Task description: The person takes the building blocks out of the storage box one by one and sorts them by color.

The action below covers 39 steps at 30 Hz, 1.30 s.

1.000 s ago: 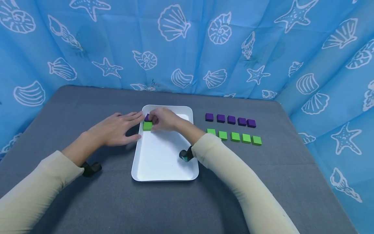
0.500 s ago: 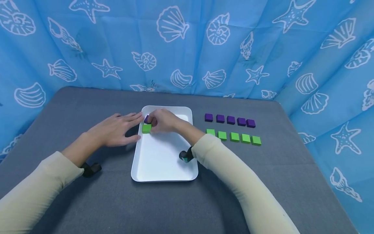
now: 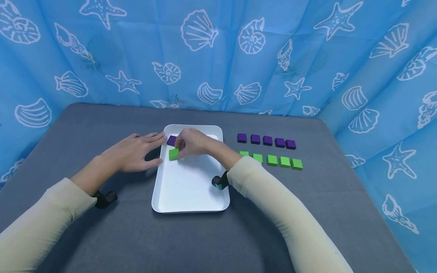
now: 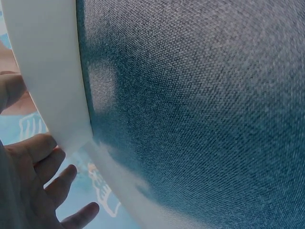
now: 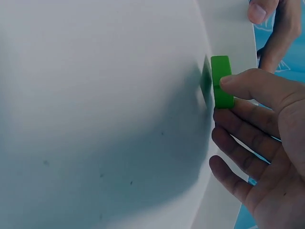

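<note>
In the head view, my right hand (image 3: 194,143) reaches into the white tray (image 3: 191,206) and pinches a green block (image 3: 173,154). The right wrist view shows the thumb on that green block (image 5: 221,67), fingers below it; whether it touches the tray floor I cannot tell. A purple block (image 3: 172,140) lies behind it at the tray's far left corner, partly hidden by the right hand. My left hand (image 3: 134,153) is at the tray's left side, fingers extended. Its fingertips touch the tray wall (image 4: 50,62) in the left wrist view.
Right of the tray, a row of several purple blocks (image 3: 268,141) lies behind a row of several green blocks (image 3: 272,160). The right sleeve partly covers the nearer row. A blue shell-print curtain (image 3: 218,57) hangs behind the grey table (image 3: 191,242).
My right hand has drawn the green block slightly toward me, and a gap now separates it from the purple block. More of the purple block shows. The left hand has stayed in place.
</note>
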{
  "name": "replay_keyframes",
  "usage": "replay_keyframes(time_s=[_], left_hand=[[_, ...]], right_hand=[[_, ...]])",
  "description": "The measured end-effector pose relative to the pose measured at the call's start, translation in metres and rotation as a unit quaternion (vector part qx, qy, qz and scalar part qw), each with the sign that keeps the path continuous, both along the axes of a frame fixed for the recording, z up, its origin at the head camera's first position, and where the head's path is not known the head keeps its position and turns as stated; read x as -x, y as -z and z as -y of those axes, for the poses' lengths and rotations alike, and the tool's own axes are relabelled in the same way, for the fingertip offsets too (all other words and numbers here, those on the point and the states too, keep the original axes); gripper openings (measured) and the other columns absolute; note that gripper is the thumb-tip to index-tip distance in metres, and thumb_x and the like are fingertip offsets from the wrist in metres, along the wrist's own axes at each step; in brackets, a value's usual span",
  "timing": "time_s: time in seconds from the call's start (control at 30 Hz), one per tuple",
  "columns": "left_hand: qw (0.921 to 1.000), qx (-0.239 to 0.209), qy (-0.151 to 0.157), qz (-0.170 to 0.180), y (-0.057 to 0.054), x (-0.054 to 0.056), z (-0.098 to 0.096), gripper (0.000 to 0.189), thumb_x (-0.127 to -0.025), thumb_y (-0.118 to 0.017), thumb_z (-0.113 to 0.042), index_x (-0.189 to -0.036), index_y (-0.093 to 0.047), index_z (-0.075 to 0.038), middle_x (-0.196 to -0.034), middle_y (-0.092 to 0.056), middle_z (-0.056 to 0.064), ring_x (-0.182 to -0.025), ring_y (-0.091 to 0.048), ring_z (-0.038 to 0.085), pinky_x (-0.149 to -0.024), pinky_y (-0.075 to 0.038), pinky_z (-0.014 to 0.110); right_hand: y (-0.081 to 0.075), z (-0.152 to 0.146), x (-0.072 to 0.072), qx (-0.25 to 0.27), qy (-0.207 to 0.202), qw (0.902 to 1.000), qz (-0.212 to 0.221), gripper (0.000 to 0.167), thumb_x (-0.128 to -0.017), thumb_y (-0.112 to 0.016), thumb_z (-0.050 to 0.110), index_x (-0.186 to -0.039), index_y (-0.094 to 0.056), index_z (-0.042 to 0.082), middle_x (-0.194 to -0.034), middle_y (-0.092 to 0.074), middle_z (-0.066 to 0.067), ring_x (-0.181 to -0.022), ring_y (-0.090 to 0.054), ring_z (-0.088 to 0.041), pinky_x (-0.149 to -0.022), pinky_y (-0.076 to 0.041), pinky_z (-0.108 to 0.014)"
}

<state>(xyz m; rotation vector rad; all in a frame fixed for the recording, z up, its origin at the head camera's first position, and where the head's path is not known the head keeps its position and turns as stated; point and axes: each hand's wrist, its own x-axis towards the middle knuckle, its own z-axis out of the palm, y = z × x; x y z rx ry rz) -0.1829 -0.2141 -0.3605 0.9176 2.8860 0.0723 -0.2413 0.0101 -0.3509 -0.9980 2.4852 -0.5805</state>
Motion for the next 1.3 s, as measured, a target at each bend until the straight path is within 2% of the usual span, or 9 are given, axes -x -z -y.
replay_keyframes(time_s=[0.33,0.63,0.83,1.03,1.3], left_hand=[[1.0000,0.001,-0.001,0.002,-0.001,0.000,-0.001,0.077,-0.097,-0.052,-0.054,-0.155,-0.033,-0.007,-0.160,-0.031,0.015,-0.143,-0.035,0.039,-0.104,-0.033,0.069],[0.9999,0.004,-0.010,0.007,0.000,0.000,-0.001,0.078,-0.097,-0.052,-0.054,-0.156,-0.032,-0.008,-0.160,-0.030,0.015,-0.144,-0.034,0.038,-0.106,-0.031,0.069],[0.9999,-0.001,-0.008,0.008,0.000,-0.001,-0.001,0.076,-0.097,-0.052,-0.052,-0.156,-0.032,-0.008,-0.160,-0.030,0.014,-0.144,-0.033,0.038,-0.107,-0.030,0.069],[0.9999,-0.004,-0.003,0.009,0.001,-0.002,0.000,0.076,-0.098,-0.052,-0.052,-0.156,-0.031,-0.007,-0.160,-0.030,0.015,-0.144,-0.034,0.038,-0.106,-0.030,0.070],[0.9999,-0.006,-0.001,0.009,0.000,-0.001,-0.001,0.076,-0.098,-0.052,-0.051,-0.156,-0.031,-0.006,-0.160,-0.030,0.016,-0.144,-0.034,0.039,-0.106,-0.030,0.070]], right_hand=[[-0.017,-0.021,-0.006,0.004,-0.033,0.9994,-0.009,0.025,-0.087,-0.075,0.013,-0.111,-0.073,0.005,-0.101,-0.071,-0.002,-0.094,-0.063,-0.015,-0.085,-0.050,-0.021],[-0.034,-0.068,-0.014,0.019,-0.042,0.9983,-0.034,0.025,-0.087,-0.073,0.013,-0.111,-0.072,0.006,-0.104,-0.071,-0.003,-0.103,-0.063,-0.023,-0.093,-0.051,-0.034],[-0.043,-0.108,-0.023,0.029,-0.030,0.9980,-0.048,0.027,-0.086,-0.073,0.013,-0.112,-0.071,0.004,-0.105,-0.071,-0.005,-0.103,-0.065,-0.025,-0.091,-0.054,-0.040],[-0.045,-0.151,-0.034,0.050,-0.001,0.9979,-0.041,0.030,-0.086,-0.073,0.013,-0.114,-0.070,0.003,-0.107,-0.071,-0.006,-0.103,-0.066,-0.027,-0.090,-0.054,-0.047],[-0.044,-0.204,-0.050,0.035,0.041,0.9974,-0.048,0.028,-0.086,-0.073,0.012,-0.113,-0.070,0.008,-0.107,-0.070,-0.002,-0.103,-0.064,-0.025,-0.091,-0.052,-0.049]])
